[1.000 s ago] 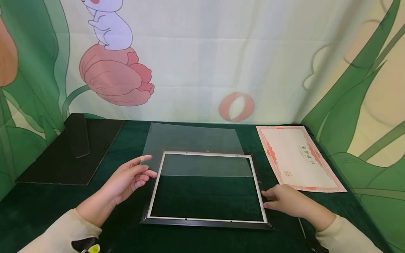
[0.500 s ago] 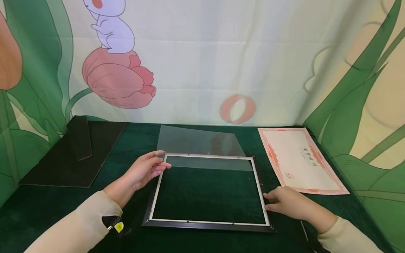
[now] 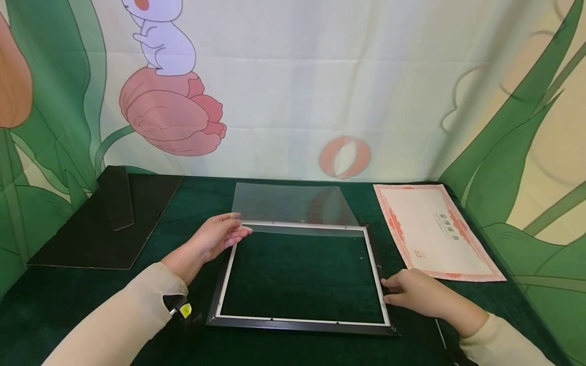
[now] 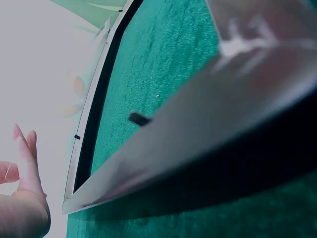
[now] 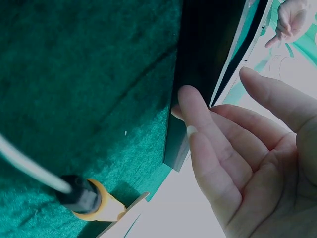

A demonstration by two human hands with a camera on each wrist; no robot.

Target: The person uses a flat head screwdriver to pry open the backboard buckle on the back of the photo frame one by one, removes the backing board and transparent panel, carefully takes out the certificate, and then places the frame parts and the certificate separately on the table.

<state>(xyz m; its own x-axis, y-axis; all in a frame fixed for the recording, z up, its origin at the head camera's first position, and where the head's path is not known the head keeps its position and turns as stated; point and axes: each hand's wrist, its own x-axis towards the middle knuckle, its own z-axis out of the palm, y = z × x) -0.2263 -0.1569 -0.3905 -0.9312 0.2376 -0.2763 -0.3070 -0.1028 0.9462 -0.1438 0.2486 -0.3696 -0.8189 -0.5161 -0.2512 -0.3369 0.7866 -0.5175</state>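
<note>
A black picture frame (image 3: 299, 323) with a silver inner rim lies flat on the green cloth. A clear sheet (image 3: 293, 203) lies tilted over its far rail, covering only a thin strip of the opening. My left hand (image 3: 220, 236) holds the sheet's near left corner between thumb and fingers. In the left wrist view the left hand (image 4: 22, 198) shows at the lower left and the frame (image 4: 94, 124) runs past it. My right hand (image 3: 412, 295) rests with straight fingers against the frame's right rail. The right wrist view has the right hand's fingertips (image 5: 190, 101) touching the black frame edge (image 5: 203, 64).
A certificate (image 3: 432, 231) with an orange border lies to the right of the frame. A black backing board (image 3: 87, 239) with its stand (image 3: 116, 198) lies at the back left. A printed cloth backdrop closes the far side. A cable with an orange collar (image 5: 94, 201) lies near the right wrist.
My left hand has moved the clear sheet away toward the back, so it now covers far less of the frame's opening. The right hand has stayed on the right rail.
</note>
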